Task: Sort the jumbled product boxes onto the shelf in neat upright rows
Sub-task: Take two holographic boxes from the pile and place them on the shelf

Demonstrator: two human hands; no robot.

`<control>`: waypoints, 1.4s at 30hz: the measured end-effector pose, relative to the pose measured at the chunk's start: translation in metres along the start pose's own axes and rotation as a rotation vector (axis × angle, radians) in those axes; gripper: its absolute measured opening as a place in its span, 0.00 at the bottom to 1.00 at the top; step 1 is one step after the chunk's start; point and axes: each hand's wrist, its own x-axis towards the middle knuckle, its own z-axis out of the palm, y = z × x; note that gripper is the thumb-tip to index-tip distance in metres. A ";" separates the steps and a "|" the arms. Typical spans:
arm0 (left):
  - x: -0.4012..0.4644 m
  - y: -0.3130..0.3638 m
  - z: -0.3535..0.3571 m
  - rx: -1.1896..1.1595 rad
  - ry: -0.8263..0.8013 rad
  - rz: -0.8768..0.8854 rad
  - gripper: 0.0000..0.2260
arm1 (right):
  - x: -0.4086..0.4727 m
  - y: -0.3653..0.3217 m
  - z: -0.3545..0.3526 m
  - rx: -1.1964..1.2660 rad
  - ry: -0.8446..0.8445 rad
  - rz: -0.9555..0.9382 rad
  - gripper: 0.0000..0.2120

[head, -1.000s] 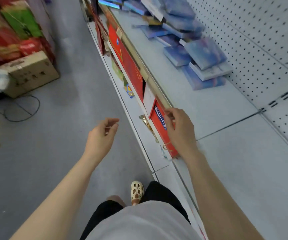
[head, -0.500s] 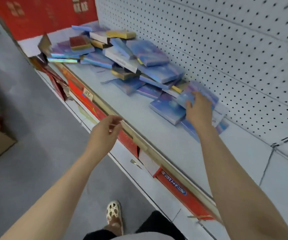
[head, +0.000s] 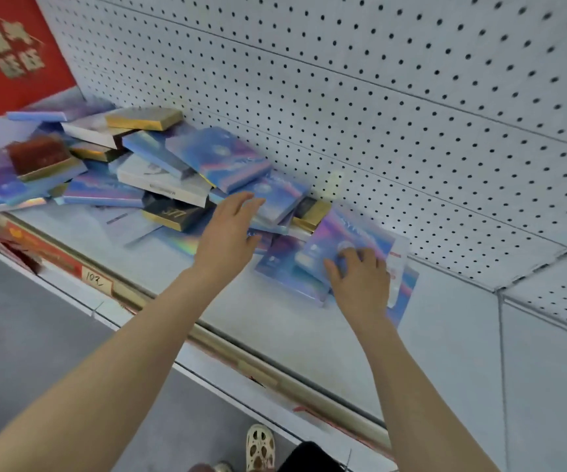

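Head view: a person is leaning over a white shelf as both bare hands are now reaching the jumbled heap of product boxes that is sprawling from the upper left of the frame toward the centre. Half a second ago only the right hand was touching the pile while the left was hanging over the aisle; a second ago neither was near it. That shift suggests the sorting is only just beginning, with no upright row yet standing anywhere on the shelf.

The right hand, right of centre, is pressing curled fingers on the face of a holographic blue-purple box that is lying flat at the near end of the heap, just beside the pegboard back wall; whether it is gripping an edge cannot be told. The left hand, at centre, is stretching out with fingers spread and loosely extended, its fingertips touching the edge of another blue box and closing on nothing.

The shelf is serving as the only container here. It is holding blue-purple boxes, a few gold-edged boxes and a dark red box, all lying flat or tilted across one another. The lower right stretch of the shelf is lying bare. A handwritten price tag is sitting on the front rail at lower left.
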 end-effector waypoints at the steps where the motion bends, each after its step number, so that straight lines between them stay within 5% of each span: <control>1: 0.011 -0.002 0.006 0.065 -0.024 0.046 0.27 | 0.003 0.003 -0.001 0.004 -0.006 0.052 0.28; 5: 0.038 -0.011 0.017 0.310 -0.150 0.105 0.25 | 0.015 0.008 -0.003 -0.020 -0.110 0.235 0.47; 9: 0.025 -0.008 0.013 0.315 0.097 0.279 0.21 | 0.023 0.002 -0.005 0.126 -0.180 0.324 0.53; 15: -0.056 -0.010 0.033 0.206 0.026 0.358 0.20 | 0.026 0.005 -0.010 0.559 0.043 0.444 0.56; 17: -0.074 -0.013 0.043 0.149 -0.019 0.272 0.19 | 0.022 0.005 -0.008 0.723 0.086 0.509 0.51; 21: -0.072 -0.020 0.044 0.051 0.006 0.059 0.20 | 0.008 0.004 -0.005 0.918 0.155 0.545 0.23; 26: -0.042 -0.022 0.037 -0.206 -0.188 -0.381 0.50 | -0.002 0.008 -0.013 1.083 0.146 0.474 0.12; 28: -0.037 -0.026 0.034 -0.339 -0.192 -0.491 0.43 | -0.005 0.010 -0.017 1.145 0.166 0.454 0.10; 31: -0.045 -0.031 0.028 -0.569 -0.128 -0.604 0.14 | -0.010 0.016 -0.024 1.217 0.237 0.504 0.09; 42: -0.091 0.002 -0.007 -1.045 -0.213 -0.548 0.08 | -0.119 0.035 -0.058 1.192 0.457 0.685 0.07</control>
